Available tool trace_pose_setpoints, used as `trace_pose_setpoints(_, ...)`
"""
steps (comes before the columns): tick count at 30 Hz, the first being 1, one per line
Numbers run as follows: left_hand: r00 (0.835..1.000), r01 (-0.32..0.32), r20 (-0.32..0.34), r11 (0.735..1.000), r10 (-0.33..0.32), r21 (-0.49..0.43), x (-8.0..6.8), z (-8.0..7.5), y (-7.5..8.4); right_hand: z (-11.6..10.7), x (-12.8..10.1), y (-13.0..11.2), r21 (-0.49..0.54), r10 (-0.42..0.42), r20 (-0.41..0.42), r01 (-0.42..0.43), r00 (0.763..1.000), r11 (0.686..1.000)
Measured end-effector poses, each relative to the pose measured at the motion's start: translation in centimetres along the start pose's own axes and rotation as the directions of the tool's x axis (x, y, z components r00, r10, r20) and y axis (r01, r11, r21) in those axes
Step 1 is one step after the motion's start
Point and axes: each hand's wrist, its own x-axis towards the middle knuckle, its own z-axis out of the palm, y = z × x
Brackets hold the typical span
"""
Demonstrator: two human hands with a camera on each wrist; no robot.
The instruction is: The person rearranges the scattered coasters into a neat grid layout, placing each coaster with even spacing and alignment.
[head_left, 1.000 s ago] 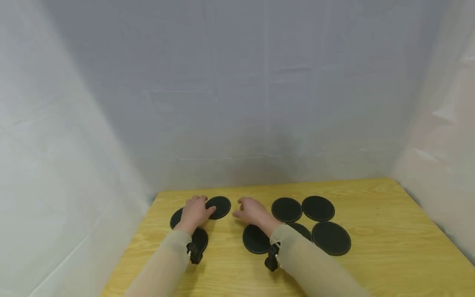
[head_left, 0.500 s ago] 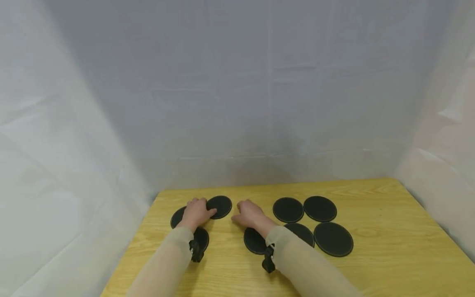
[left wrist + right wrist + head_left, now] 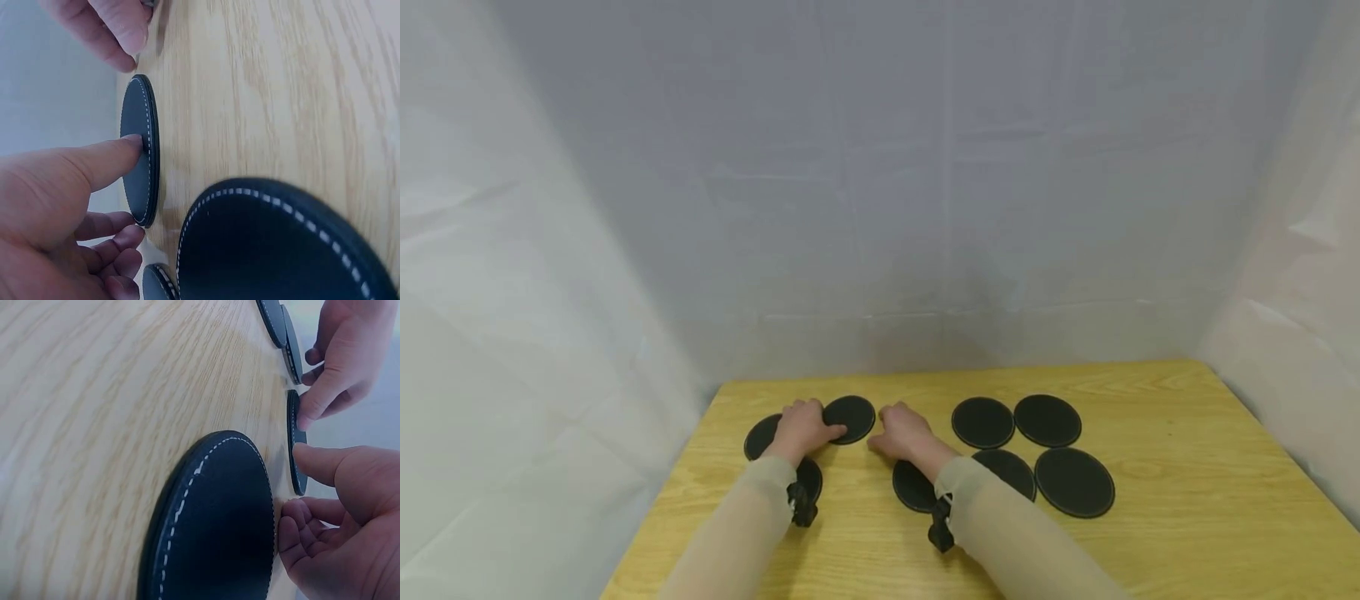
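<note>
Both hands are closing on one black coaster at about 11 o'clock on the bench. The left hand lies loosely spread, its thumb pressing the coaster's near edge. The right hand, fingers relaxed, touches its 3 o'clock edge. Next probably comes lifting that rim.

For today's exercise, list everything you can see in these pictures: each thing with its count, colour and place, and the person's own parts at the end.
Round coasters: eight, black with pale stitching; three by the left hand, one under the right forearm, four to the right.
Table: one, yellow wood, under everything.
Sheeting: white, behind and at both sides.
Wrist cameras: two, black, on the wrists.
Sleeves: two, beige.
Left hand: thumb on the far coaster.
Right hand: beside that coaster.
</note>
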Motion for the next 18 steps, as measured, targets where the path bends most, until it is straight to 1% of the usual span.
trace_pose_setpoints(6,1.0,0.002,0.006,1.0,-0.002,-0.019,-0.2,0.4,0.6,0.2,0.1,0.0,-0.003,0.012,-0.009,-0.012,1.0,1.0)
trace_pose_setpoints(10,1.0,0.01,0.005,1.0,-0.01,-0.016,-0.4,0.7,0.7,0.3,0.0,0.0,0.004,0.016,-0.015,-0.016,1.0,1.0)
trace_pose_setpoints(15,1.0,0.008,-0.015,1.0,-0.009,-0.021,-0.8,1.1,0.9,0.4,0.0,0.0,0.027,0.043,-0.027,-0.042,0.999,0.999)
trace_pose_setpoints(18,1.0,0.012,-0.028,0.999,-0.013,-0.039,-1.0,1.4,1.1,0.6,0.1,0.1,0.038,0.061,-0.04,-0.06,0.997,0.997)
